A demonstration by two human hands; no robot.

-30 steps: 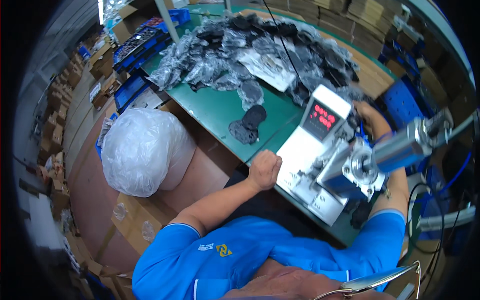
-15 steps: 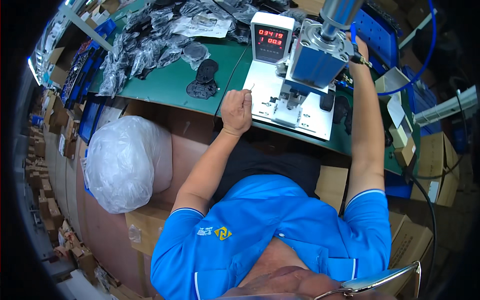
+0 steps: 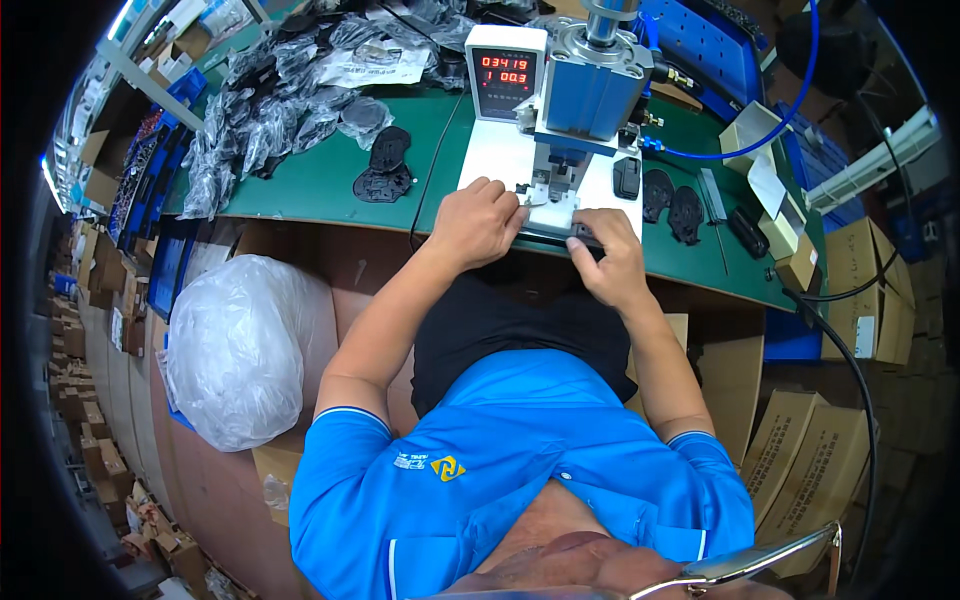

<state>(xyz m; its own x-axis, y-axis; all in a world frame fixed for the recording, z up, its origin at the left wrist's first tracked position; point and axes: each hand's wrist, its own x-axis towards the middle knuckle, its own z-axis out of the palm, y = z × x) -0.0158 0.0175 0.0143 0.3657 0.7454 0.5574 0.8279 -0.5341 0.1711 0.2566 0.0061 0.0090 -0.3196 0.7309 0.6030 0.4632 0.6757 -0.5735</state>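
Observation:
In front of me stands a small press with a blue pneumatic cylinder block [image 3: 592, 92] on a white base plate [image 3: 486, 150]. A small metal fixture [image 3: 552, 212] sits low at its front. My left hand [image 3: 476, 224] is closed at the fixture's left side, fingertips pinched; whatever they hold is too small or hidden to make out. On the fixture's right side is my right hand [image 3: 614, 262], its thumb apart from the bent fingers, which touch the plate's front edge. Nothing shows clearly in it. A black oval part [image 3: 627, 178] lies on the plate beyond that hand.
Black flat parts [image 3: 384, 168] lie left of the press, near a heap of plastic-wrapped pieces [image 3: 270, 110]. More black parts [image 3: 684, 214], a thin tool [image 3: 712, 196] and small cartons [image 3: 796, 262] lie to the right. A blue air hose [image 3: 760, 146] arcs overhead.
My right hand has come back from the far right behind the press to the fixture's right side. My left hand, earlier pinching a thin wire-like piece, has moved in to the fixture's left side.

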